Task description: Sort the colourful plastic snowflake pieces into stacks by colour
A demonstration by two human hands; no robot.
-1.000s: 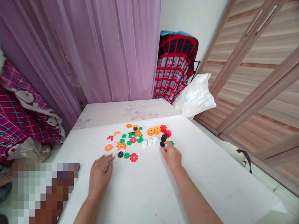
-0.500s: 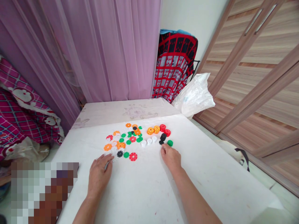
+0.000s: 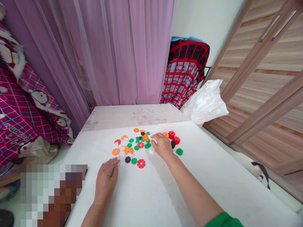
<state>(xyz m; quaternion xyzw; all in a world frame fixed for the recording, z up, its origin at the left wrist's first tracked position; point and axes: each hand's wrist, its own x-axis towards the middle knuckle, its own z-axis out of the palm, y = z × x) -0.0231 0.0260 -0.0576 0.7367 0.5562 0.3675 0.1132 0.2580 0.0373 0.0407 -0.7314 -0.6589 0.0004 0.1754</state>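
Note:
Several flower-shaped plastic discs lie mixed on the white tablecloth, among them an orange disc [image 3: 115, 152], a black disc [image 3: 127, 159], a green disc [image 3: 134, 161] and a red disc [image 3: 141, 163]. My left hand [image 3: 107, 175] rests at the near left edge of these discs, its thumb and fingers apart and nothing seen in it. Over the right edge of the spread reaches my right hand [image 3: 162, 145], fingers bent; whether they hold a disc is too small to tell. Beyond it are red discs [image 3: 176, 140], a partly covered black stack [image 3: 173, 144] and a green stack [image 3: 179, 151].
The white table [image 3: 146, 201] has a flowered cover [image 3: 118, 116] at its far end. A white plastic bag [image 3: 205, 101] stands at the far right corner. Behind are a purple curtain [image 3: 123, 50], a red-patterned cloth [image 3: 184, 69] and a wooden wardrobe [image 3: 255, 85].
My right hand has moved left and away from me, from the black stack to the right edge of the mixed discs. The view has shifted slightly; my left hand stays beside the discs.

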